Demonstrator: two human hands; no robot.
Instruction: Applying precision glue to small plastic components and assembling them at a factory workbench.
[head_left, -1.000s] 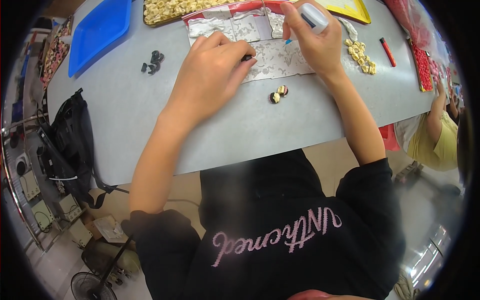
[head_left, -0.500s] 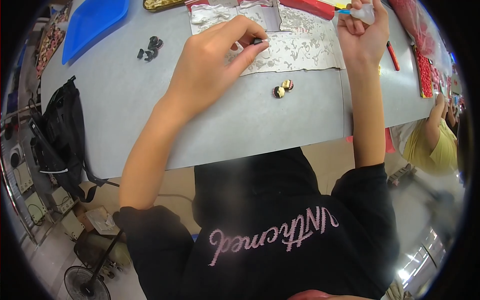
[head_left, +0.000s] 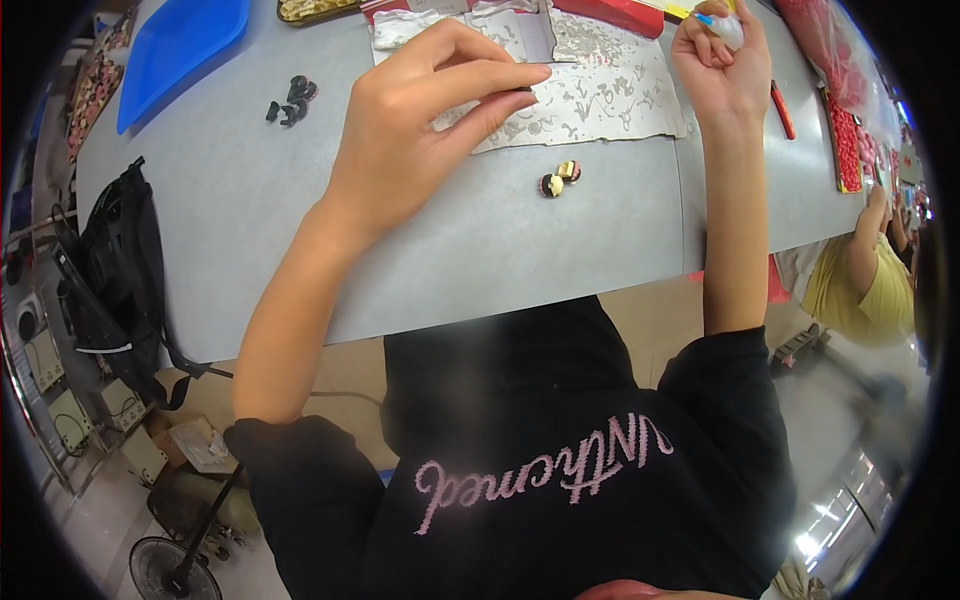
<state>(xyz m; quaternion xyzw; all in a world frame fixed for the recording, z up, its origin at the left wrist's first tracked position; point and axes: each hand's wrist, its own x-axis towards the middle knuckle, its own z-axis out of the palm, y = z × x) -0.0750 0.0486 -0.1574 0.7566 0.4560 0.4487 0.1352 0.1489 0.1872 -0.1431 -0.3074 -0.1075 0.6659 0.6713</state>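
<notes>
My left hand (head_left: pixel 395 125) is over the near-left edge of a white sheet (head_left: pixel 625 105) covered in grey smears. Its thumb and index finger pinch a small black piece (head_left: pixel 526 89), mostly hidden by the fingertips. Curled around a small translucent squeeze bottle (head_left: pixel 728 32) with a blue tip, my right hand (head_left: pixel 728 85) is raised at the sheet's right side. Two small black-and-cream pieces (head_left: pixel 552 186) lie on the grey table (head_left: pixel 450 260) just in front of the sheet. Several loose black pieces (head_left: pixel 298 90) rest to the left of my left hand.
A blue tray (head_left: pixel 185 55) stands at the far left, with a black bag (head_left: pixel 115 265) by the table's left edge. To the right lie a red pen (head_left: pixel 782 110) and a box of red bits (head_left: pixel 846 145). Another person in yellow-green (head_left: pixel 865 290) is beyond.
My left index finger has stretched out further over the black piece, which now shows less. My right hand keeps the bottle, its tip turned slightly. The whole view has shifted a little.
</notes>
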